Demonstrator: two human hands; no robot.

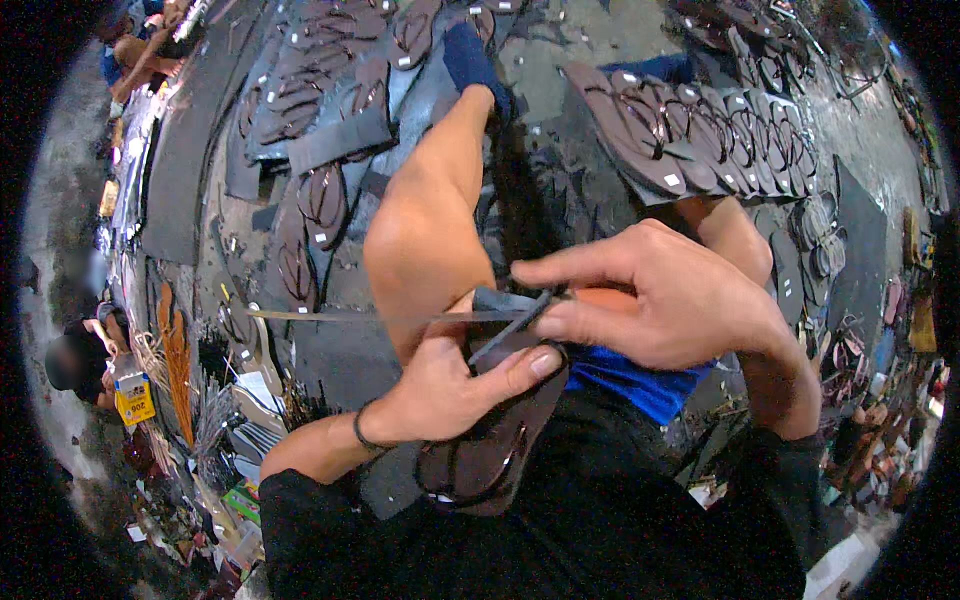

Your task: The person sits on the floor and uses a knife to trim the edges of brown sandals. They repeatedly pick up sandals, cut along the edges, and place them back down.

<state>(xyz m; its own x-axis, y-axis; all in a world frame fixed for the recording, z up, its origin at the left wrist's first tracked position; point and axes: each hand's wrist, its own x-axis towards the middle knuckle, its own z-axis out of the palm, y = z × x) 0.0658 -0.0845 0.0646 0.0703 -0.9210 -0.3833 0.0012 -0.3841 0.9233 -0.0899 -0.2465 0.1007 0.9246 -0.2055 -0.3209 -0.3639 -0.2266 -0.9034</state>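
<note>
My left hand [455, 390] is closed on a dark brown flip-flop [485, 440], its thumb laid along the sole. The strap end of the flip-flop points toward my body, over my lap. In my right hand [650, 295] is a knife, its long thin blade [340, 317] reaching left across the flip-flop's far end. An orange patch between the fingers may be its handle; the rest is hidden. A narrow dark strip [515, 325] stands slanted by the right thumb and fingertips, at the edge of the sole. Whether it is still joined to the sole I cannot make out.
Rows of brown flip-flops [700, 130] lie at the far right, and more flip-flops [320, 205] at the left. My bare knee [420, 240] rises just beyond the hands. A yellow box [133, 398] and scraps sit at the left edge. Another person [140, 60] is at the far left.
</note>
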